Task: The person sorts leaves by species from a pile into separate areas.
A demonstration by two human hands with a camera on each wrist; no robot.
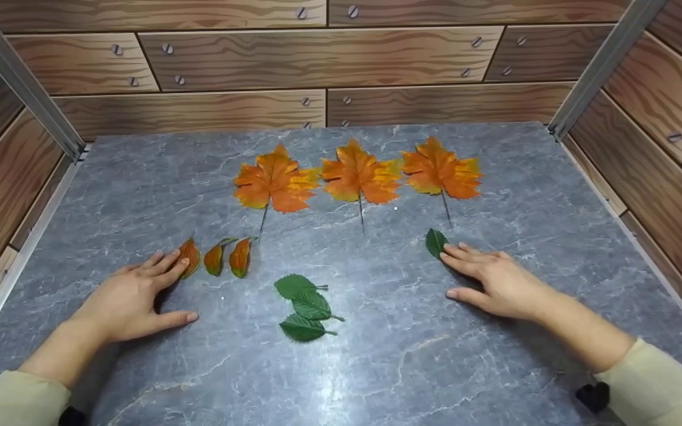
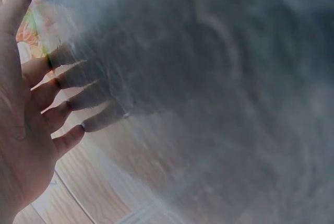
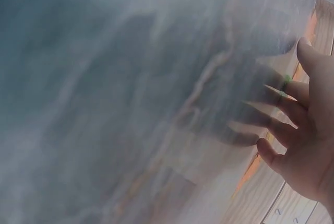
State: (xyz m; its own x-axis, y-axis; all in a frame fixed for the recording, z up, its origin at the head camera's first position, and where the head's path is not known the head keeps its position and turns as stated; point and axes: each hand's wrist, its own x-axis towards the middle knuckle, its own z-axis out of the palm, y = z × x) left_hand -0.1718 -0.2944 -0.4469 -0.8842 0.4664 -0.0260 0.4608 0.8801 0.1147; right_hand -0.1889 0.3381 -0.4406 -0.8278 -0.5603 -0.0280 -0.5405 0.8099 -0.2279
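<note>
On the left of the head view, my left hand (image 1: 132,296) lies palm down with the fingers extended and the thumb out to the side. Its index fingertip rests on a small orange-and-green leaf (image 1: 190,255), the leftmost of three in a row. My right hand (image 1: 510,287) is flat too, its fingertips at the lower edge of a single green leaf (image 1: 435,242). Between the hands, three more green leaves (image 1: 311,305) overlap in a loose column, stems to the right. Both wrist views show straight fingers on the left hand (image 2: 23,125) and right hand (image 3: 308,145).
Three orange artificial maple leaves (image 1: 360,174) form a row toward the back, stems pointing at me. Everything lies on a grey marble-patterned table (image 1: 376,373). Wood-print panels (image 1: 317,59) wall in the back and sides, with metal posts (image 1: 610,65) at the corners.
</note>
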